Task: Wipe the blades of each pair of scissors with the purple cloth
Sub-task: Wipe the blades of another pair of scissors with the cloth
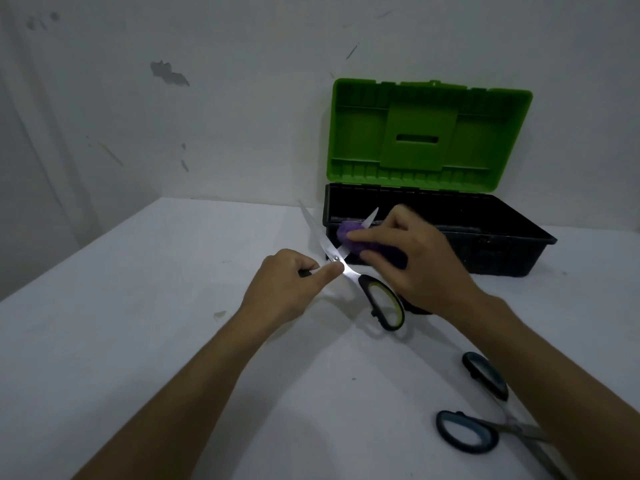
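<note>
Scissors with black and green handles (382,303) lie spread apart on the white table (138,306), blades pointing away. My left hand (287,285) pinches them near the pivot, forefinger on the metal. My right hand (412,258) presses the purple cloth (349,239) around the right blade; that blade's tip sticks out above the cloth. The left blade is bare. A second pair of scissors with black and blue handles (485,410) lies open at the lower right, partly under my right forearm.
A toolbox with a black base (502,244) and raised green lid (426,133) stands at the back right against the white wall, directly behind my hands. The table's left edge runs diagonally at the far left.
</note>
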Demonstrator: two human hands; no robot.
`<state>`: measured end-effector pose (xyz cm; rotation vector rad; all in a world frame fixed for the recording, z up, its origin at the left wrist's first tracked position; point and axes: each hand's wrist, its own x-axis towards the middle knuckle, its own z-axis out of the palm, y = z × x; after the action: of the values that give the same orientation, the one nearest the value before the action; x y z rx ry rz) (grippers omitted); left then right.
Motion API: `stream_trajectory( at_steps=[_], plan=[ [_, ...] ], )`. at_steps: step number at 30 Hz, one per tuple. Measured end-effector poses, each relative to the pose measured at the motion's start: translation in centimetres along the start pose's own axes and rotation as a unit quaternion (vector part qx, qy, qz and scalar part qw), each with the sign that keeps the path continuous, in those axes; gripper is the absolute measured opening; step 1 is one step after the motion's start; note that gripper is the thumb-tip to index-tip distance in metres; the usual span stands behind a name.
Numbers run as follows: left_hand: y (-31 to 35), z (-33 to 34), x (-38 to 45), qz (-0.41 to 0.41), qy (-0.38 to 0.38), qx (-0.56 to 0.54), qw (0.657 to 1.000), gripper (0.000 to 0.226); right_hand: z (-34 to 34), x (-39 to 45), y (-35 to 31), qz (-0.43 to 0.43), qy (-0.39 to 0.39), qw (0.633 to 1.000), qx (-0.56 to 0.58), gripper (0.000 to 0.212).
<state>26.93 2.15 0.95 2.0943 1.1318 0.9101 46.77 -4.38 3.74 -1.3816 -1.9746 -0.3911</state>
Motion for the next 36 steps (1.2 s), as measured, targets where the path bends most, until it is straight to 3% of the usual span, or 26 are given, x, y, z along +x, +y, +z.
stream_trajectory(
  at_steps=[3, 10, 16, 22, 27, 33, 36],
  plan=[
    [-0.3, -0.1, 0.0, 0.016, 0.014, 0.019, 1.000, 0.067, 0.8, -0.4, -0.4, -0.020, -0.033, 0.999, 0.025, 0.032],
    [0.2, 0.0, 0.1, 0.023, 0.024, 0.020, 0.999, 0.068, -0.6, 0.4, 0.9, 0.070, 0.075, 0.994, -0.032, 0.031],
    [0.7, -0.5, -0.2, 0.038, 0.049, 0.028, 0.998, 0.062, -0.3, 0.4, -0.8, -0.002, -0.041, 0.996, 0.079, 0.030],
    [0.6, -0.2, -0.3, 0.025, 0.031, 0.034, 0.999, 0.064, -1.0, 0.3, 1.5, 0.088, 0.084, 0.993, 0.007, 0.031],
    [0.5, -0.4, -0.2, 0.044, 0.034, 0.025, 0.998, 0.068, -0.8, 0.0, 0.2, -0.047, -0.037, 0.996, 0.062, 0.030],
    [0.2, -0.6, -0.1, 0.049, 0.035, 0.061, 0.996, 0.065, -1.7, 1.0, 1.5, 0.064, 0.038, 0.997, 0.017, 0.030],
    [0.1, -0.5, -0.1, 0.025, 0.031, 0.041, 0.998, 0.064, -2.8, 2.5, 1.1, 0.058, -0.037, 0.997, 0.023, 0.030]
  ],
)
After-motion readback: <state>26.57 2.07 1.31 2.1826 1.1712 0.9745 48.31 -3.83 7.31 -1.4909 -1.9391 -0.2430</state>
